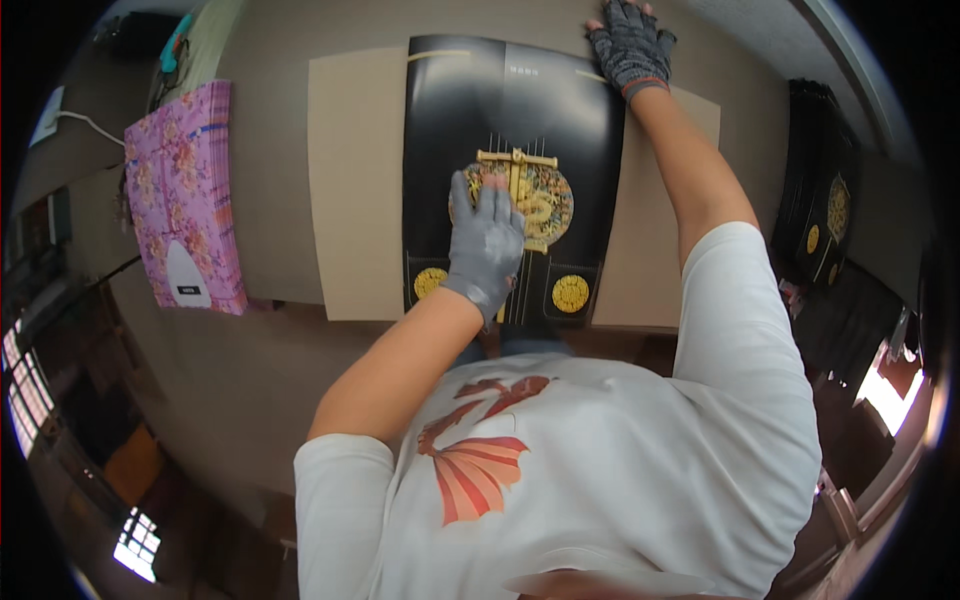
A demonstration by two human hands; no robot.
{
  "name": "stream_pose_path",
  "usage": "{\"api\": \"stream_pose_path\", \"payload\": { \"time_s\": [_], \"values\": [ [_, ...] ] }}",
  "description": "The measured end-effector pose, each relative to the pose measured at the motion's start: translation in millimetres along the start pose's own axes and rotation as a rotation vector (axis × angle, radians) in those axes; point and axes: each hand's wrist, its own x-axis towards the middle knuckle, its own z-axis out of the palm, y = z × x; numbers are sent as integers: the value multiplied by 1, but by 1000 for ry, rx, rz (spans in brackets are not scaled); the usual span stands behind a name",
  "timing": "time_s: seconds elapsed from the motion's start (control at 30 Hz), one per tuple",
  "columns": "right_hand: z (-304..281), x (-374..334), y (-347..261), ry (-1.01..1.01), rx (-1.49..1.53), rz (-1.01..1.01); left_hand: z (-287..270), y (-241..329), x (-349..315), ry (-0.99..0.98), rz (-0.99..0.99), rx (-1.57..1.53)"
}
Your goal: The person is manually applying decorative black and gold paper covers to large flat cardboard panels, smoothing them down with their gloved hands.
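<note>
A glossy black printed sheet (450,110) with a round gold emblem (553,205) lies in front of me, over a wider piece of brown cardboard (355,190). My left hand (487,240), in a grey glove, rests on the sheet with its fingers stretched out over the emblem's left side. At the sheet's far right corner is my right hand (632,50), in a dark grey glove with bare fingertips. Its fingers are spread and it holds nothing. Two smaller gold discs mark the sheet's near corners, and my left wrist partly covers the left one.
A stack of purple flowered sheets (180,190) lies at the left, with a teal-handled tool (174,45) beyond it. To the right are black sheets with gold emblems (815,190). The brown work surface (275,120) extends around the cardboard.
</note>
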Motion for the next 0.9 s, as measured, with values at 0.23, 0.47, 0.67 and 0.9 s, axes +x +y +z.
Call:
{"api": "stream_pose_path", "payload": {
  "time_s": [0.23, 0.47, 0.67, 0.9],
  "values": [
    [-37, -196, -25, -188, -48, -514, -10, -16, -4, 5, -2, -62],
    [-56, -380, 0, -251, 340, -605, -21, -33, -10, 40, 78, -20],
    [-40, -274, -82, -290, 363, -286, 6, -51, -7, 44, 171, -61],
    [-23, -268, -94, -152, 239, -251, 36, -118, 16, 309, 569, -208]
  ]
}}
